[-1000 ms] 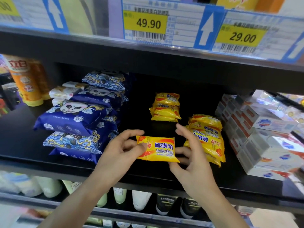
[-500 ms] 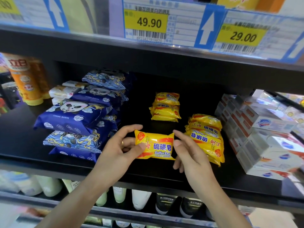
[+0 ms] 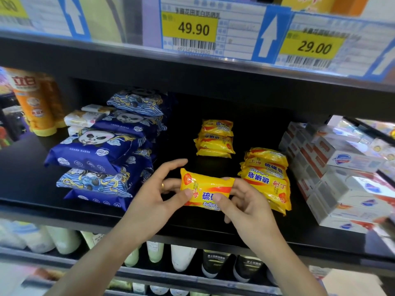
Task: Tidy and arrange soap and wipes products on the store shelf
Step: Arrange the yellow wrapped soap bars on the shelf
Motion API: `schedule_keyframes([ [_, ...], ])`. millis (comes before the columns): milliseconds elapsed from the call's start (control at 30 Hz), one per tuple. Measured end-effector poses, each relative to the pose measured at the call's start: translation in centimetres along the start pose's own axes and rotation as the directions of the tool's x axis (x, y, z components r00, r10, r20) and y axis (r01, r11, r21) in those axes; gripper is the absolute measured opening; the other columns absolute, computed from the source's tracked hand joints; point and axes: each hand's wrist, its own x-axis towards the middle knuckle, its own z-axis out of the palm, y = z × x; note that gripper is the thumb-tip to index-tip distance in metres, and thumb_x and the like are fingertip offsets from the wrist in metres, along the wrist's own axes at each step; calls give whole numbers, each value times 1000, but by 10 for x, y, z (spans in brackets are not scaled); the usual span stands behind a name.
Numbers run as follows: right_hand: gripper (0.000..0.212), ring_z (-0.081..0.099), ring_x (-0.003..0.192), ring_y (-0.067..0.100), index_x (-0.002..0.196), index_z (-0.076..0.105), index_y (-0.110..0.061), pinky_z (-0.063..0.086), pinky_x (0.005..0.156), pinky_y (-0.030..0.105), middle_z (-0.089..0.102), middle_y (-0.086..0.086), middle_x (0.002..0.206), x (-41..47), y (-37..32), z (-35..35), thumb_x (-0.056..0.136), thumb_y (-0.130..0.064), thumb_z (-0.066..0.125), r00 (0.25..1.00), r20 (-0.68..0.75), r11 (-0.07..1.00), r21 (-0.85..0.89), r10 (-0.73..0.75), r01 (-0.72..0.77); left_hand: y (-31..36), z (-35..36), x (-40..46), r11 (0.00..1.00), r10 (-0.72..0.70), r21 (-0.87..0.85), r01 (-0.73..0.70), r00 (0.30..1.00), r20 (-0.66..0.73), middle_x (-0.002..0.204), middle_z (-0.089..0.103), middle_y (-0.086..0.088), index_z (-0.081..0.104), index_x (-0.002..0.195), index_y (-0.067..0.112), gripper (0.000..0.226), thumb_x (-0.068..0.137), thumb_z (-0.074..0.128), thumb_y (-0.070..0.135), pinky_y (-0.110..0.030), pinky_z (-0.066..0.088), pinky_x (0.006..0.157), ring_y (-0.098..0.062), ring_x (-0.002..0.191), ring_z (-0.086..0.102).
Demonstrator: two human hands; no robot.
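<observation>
A yellow sulfur soap pack (image 3: 204, 184) is held over the front of the black shelf (image 3: 192, 223). My left hand (image 3: 156, 199) pinches its left end with the thumb on top. My right hand (image 3: 241, 204) grips its right end, thumb across the label. A front stack of the same yellow soap (image 3: 267, 176) lies just right of it. A smaller stack of yellow soap (image 3: 215, 138) sits further back. Blue panda wipes packs (image 3: 98, 150) are piled at the left.
White boxed soap bars (image 3: 342, 174) are stacked at the right end of the shelf. Orange bottles (image 3: 36, 103) stand at the far left. Price tags (image 3: 190, 28) line the shelf above. Bottles (image 3: 181, 257) fill the shelf below.
Both hands have lifted the soap pack slightly and tilted it. My right hand has closed in from the pack's right side, so its thumb now lies across the label.
</observation>
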Motion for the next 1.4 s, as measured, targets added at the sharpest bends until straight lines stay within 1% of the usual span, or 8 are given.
schedule_keyframes([
  [267, 29, 62, 69, 20, 115, 64, -45, 57, 69, 53, 73, -8, 102, -4, -3, -2, 88, -43, 75, 996, -41, 996, -57, -77, 74, 2, 4, 2, 997, -25, 76, 23, 999, 28, 112, 76, 3, 74, 112, 32, 32, 89, 69, 54, -44, 51, 103, -16, 107, 68],
  [333, 46, 62, 72, 15, 129, 54, -52, 57, 67, 39, 69, -13, 104, -7, -4, 2, 89, -49, 76, 992, -84, 980, -184, -99, 82, 1, 3, 1, 998, -27, 52, 25, 999, 34, 111, 77, 3, 75, 111, 33, 30, 91, 68, 54, -43, 53, 101, -16, 106, 70],
  [433, 74, 52, 113, 2, 149, 37, -47, 46, 88, 16, 48, -26, 133, -9, -13, 5, 84, -67, 67, 941, -103, 745, -642, -321, 184, 0, 1, 1, 1000, -18, 18, 17, 999, 38, 112, 78, 3, 76, 111, 33, 34, 89, 66, 58, -44, 54, 101, -15, 107, 72],
  [633, 55, 45, 126, 14, 141, 54, -34, 40, 103, 36, 53, -16, 136, 5, -38, 6, 90, -48, 70, 871, 294, 361, -822, -392, 440, 0, 3, 3, 997, -13, -73, 16, 999, 44, 109, 80, -2, 78, 109, 28, 20, 98, 66, 41, -27, 57, 94, -18, 107, 74],
  [867, 50, 52, 124, 27, 135, 45, -45, 38, 106, 48, 63, -9, 127, 39, -66, -49, 90, -49, 65, 973, 30, 363, -925, -229, 114, 1, 3, 1, 998, -42, 38, 42, 999, -10, 110, 76, 14, 71, 110, 52, 42, 79, 52, 74, -31, 44, 99, 1, 106, 67],
  [1000, 46, 50, 132, 28, 134, 52, -41, 38, 113, 47, 61, -2, 136, 62, -71, -96, 92, -43, 70, 993, -115, 378, -919, 19, -114, 0, 9, -2, 930, 1, 368, -1, 1000, -1, 114, 68, 31, 66, 116, 52, 43, 77, 53, 68, -33, 43, 106, 4, 116, 58],
  [1233, 48, 56, 126, 24, 140, 48, -41, 48, 104, 39, 57, -2, 141, 70, -67, -109, 95, -46, 67, 971, -17, 439, -890, 240, -124, 0, 15, -3, 703, 26, 711, -35, 999, 25, 134, 49, 39, 59, 127, 49, 50, 83, 43, 66, -26, 27, 110, 6, 131, 35],
  [1400, 49, 54, 130, 20, 139, 56, -36, 42, 98, 29, 58, -6, 141, 101, -73, -92, 94, -54, 65, 998, 35, 480, -877, 59, 2, -1, 17, -3, 692, 12, 721, -24, 1000, 22, 135, 47, 39, 56, 127, 50, 51, 82, 40, 67, -27, 27, 112, 7, 131, 33],
])
